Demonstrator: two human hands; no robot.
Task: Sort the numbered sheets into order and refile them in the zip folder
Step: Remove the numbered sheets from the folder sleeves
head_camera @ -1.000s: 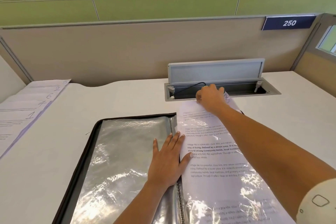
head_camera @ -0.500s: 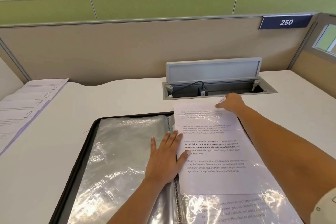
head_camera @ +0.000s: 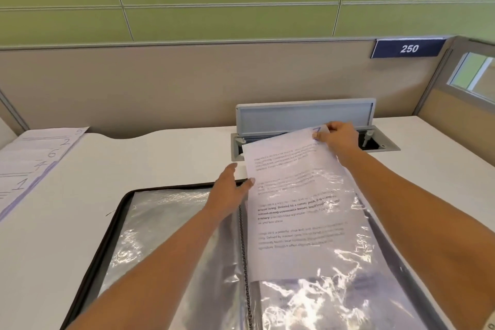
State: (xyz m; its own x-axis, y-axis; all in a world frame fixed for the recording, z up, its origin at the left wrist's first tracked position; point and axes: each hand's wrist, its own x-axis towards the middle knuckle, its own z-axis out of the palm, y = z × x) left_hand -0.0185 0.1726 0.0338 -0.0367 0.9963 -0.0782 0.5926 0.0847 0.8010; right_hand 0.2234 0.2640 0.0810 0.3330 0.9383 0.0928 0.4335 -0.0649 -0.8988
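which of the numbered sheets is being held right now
The sheet marked 7, pinched at its top corner by the right hand; sheets 5, 2, 6, 4 and 1 lie fanned, untouched, at the desk's left.

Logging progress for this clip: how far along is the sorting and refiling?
Early. Done: five sheets marked 5, 2, 6, 4, 1 lie fanned on the desk, unsorted. In hand: right hand pinches sheet 7, half out of its sleeve; left hand rests at the sleeve opening. Left: sorting, refiling in the zip folder.
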